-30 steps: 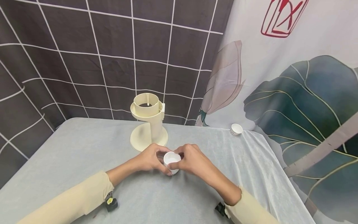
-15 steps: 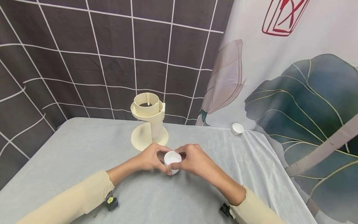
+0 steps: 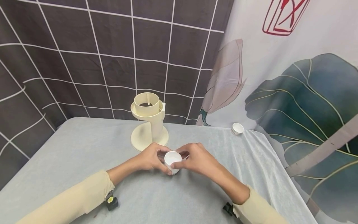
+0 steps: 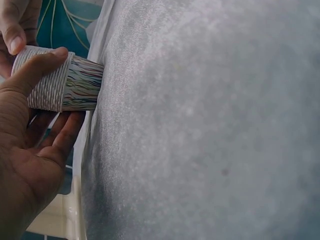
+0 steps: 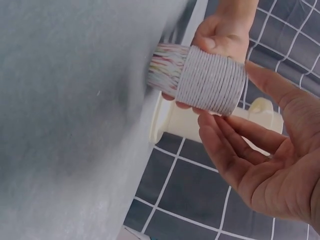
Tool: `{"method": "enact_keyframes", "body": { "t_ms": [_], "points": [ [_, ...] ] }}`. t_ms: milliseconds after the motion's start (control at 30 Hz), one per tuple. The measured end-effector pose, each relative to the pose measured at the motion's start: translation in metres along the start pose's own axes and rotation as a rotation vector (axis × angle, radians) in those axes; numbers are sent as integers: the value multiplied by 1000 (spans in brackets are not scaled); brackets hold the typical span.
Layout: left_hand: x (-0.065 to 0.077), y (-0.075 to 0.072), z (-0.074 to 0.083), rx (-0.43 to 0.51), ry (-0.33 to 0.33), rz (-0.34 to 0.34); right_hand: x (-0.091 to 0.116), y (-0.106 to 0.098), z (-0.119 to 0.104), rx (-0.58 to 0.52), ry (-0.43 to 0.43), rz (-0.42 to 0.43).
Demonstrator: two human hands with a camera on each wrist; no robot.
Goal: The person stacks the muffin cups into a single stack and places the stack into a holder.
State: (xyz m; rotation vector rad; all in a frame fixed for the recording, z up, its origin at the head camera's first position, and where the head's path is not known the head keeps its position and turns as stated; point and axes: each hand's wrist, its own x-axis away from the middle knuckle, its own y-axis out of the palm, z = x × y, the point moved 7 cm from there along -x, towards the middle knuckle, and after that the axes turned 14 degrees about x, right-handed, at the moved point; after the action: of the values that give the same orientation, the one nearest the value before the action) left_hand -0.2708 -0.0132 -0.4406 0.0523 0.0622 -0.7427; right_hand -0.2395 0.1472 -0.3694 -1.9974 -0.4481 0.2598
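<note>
A stack of nested paper cups (image 3: 168, 168) stands upright on the cloth in front of me, its white open mouth facing up. The left wrist view shows many close-set rims and a coloured wavy pattern on the lowest cup. My left hand (image 3: 151, 158) grips the stack's left side, thumb (image 4: 42, 67) across the rims and fingers on the opposite side. From the right, my right hand (image 3: 198, 159) pinches the top rim. In the right wrist view its thumb (image 5: 272, 82) lies at one edge of the mouth and its fingertips at the other.
Behind the hands stands a cream plastic holder (image 3: 156, 124) with a round base and a ring on top. A single white paper cup (image 3: 237, 128) sits tilted at the back right of the cloth-covered table (image 3: 92, 140). Dark grid-patterned cloth (image 3: 112, 71) hangs behind.
My right hand has shifted slightly right, its thumb drawing back along the rim and its fingers spreading a little from the stack. The left hand and the stack stay nearly still.
</note>
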Motion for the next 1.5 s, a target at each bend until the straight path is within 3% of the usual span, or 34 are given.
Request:
{"method": "enact_keyframes", "body": {
  "t_ms": [400, 1500],
  "points": [
    [-1, 1, 1, -11, 7, -6, 3, -7, 8, 2, -24, 75],
    [1, 3, 0, -5, -26, 8, 5, -6, 16, -6, -28, 86]
  ]
}}
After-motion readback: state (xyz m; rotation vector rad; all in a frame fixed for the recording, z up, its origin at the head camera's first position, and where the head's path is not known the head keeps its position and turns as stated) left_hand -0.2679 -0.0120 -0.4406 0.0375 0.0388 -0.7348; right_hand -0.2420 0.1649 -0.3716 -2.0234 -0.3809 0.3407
